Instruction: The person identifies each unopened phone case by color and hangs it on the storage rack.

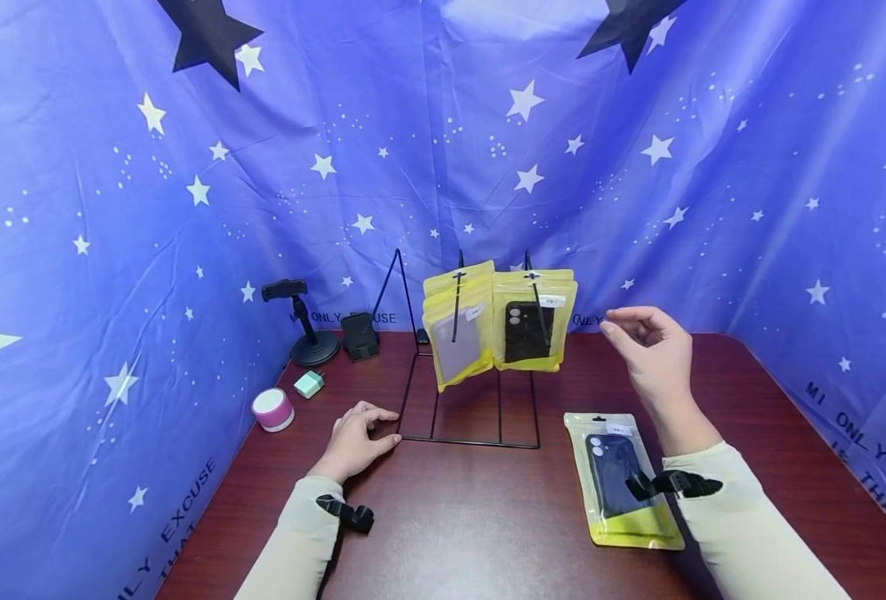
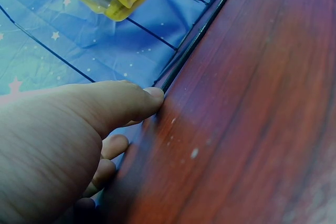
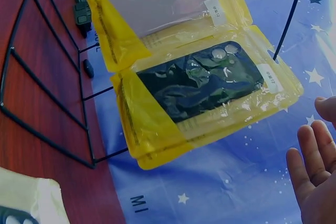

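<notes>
At the front left corner of a black wire display rack (image 1: 468, 444), my left hand (image 1: 356, 440) pinches the base wire between thumb and fingers. Two stacks of yellow-edged clear pouches hang from the rack's hooks: a pouch with a pale purple phone case (image 1: 458, 346) on the left, one with a black phone case (image 1: 527, 333) on the right. My right hand (image 1: 653, 354) is raised to the right of the hanging pouches, fingers loosely bent, holding nothing. Below it, another pouch with a dark phone case (image 1: 617, 475) lies flat on the table.
Left of the rack stand a black phone holder (image 1: 312, 346) and a smaller black stand (image 1: 360, 336). Nearer are a pale green charger plug (image 1: 309, 384) and a pink-and-white round object (image 1: 273, 410). A blue starry curtain (image 1: 427, 150) surrounds the dark red wooden table (image 1: 458, 533).
</notes>
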`<state>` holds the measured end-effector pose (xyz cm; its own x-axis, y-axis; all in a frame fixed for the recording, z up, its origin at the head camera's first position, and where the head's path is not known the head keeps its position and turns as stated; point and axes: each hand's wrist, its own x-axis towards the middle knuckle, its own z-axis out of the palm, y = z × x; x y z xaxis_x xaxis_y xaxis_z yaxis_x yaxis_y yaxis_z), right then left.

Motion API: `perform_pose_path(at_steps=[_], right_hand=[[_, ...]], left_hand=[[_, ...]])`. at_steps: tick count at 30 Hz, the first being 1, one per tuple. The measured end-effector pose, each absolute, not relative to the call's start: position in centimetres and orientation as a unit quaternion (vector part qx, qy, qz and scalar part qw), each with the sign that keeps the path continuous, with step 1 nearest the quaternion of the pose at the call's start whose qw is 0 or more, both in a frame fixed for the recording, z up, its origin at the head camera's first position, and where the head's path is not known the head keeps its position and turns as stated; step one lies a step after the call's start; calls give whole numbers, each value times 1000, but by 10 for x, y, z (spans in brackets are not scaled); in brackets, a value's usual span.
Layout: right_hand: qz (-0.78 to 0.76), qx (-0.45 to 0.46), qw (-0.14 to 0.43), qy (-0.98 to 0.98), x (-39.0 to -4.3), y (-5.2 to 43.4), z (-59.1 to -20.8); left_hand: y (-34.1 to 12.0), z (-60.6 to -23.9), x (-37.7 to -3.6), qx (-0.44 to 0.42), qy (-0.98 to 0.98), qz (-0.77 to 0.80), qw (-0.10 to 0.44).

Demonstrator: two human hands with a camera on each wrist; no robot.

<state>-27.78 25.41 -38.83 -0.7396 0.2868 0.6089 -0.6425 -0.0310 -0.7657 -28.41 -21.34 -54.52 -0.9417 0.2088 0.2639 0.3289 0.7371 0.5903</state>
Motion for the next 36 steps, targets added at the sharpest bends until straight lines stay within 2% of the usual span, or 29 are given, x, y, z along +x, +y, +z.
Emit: perform_pose_path(at_steps=[9,17,36], right_hand=[[660,143,312,-669,-259,270,-398],[576,102,292,-757,-248,293,-421],[490,53,166,-854,-246,333,-480]], left_hand=[[-214,-546,-285,-145,-929,-329,88],[-214,-547,-285,-146,-928,-331,91],[-215,-547,-285,-148,-928,-329,91]])
